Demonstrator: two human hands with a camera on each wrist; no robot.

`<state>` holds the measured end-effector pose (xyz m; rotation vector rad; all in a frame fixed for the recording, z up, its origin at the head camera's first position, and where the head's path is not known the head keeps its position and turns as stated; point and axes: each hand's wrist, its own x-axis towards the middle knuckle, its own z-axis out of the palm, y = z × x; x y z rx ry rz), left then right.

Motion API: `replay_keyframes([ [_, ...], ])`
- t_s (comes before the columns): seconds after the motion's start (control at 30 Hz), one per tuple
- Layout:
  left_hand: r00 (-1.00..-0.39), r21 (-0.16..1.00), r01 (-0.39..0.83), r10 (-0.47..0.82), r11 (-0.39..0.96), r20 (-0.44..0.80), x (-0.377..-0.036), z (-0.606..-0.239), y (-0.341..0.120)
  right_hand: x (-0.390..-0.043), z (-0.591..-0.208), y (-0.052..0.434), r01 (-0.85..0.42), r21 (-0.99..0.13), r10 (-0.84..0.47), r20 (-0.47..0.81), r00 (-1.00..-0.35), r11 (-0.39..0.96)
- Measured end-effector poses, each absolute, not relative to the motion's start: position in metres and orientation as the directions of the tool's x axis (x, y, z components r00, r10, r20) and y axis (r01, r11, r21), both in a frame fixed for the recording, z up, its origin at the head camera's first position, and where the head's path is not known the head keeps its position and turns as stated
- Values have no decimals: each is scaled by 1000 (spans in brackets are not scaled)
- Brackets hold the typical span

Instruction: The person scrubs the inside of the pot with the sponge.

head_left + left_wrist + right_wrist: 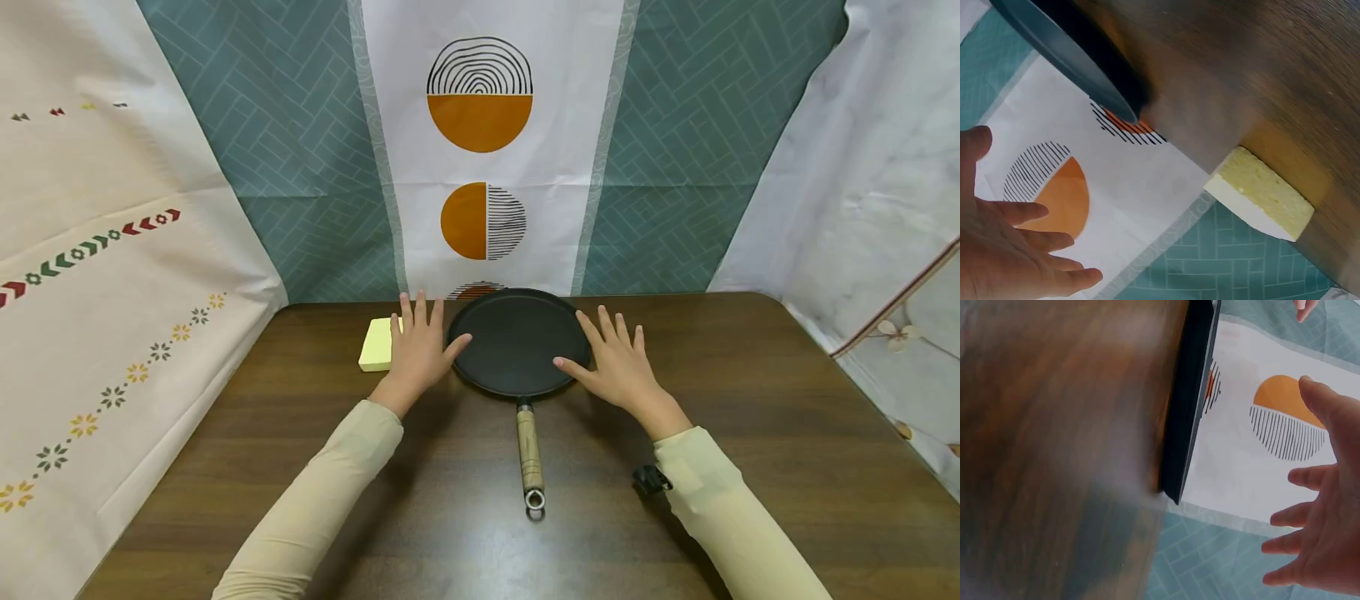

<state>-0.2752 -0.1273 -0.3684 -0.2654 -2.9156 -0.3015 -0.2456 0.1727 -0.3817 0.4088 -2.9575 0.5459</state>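
Observation:
A flat black pan [522, 346] lies on the wooden table, its wooden handle [529, 450] with a metal ring pointing toward me. Spread fingers mark my left hand [418, 350], held over the pan's left side and overlapping a pale yellow sponge [375, 346] in the head view. In the left wrist view the sponge [1266, 194] shows a yellow layer and a white layer. My right hand [618, 367] is above the pan's right edge, fingers spread as well. Both hands hold nothing; the right wrist view shows the pan's rim [1190, 406] beside the right hand.
The brown table [750, 467] reaches back to a hanging cloth [495, 167] with orange and striped circles. A cream embroidered cloth [112, 292] borders the left side, and a white marbled cloth [885, 208] the right. A small black device [651, 480] sits at the right wrist.

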Motion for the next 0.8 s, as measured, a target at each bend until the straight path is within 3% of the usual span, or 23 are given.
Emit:
replay_keyframes([
  [0.5,-977,187,135,100,973,188,-289,-367,-156,-238,-382,161,-365,-383,-303,214,-929,849],
  [0.8,-988,191,80,53,978,145,-297,-376,-179,-229,-383,155,-419,-489,-355,223,-908,765],
])
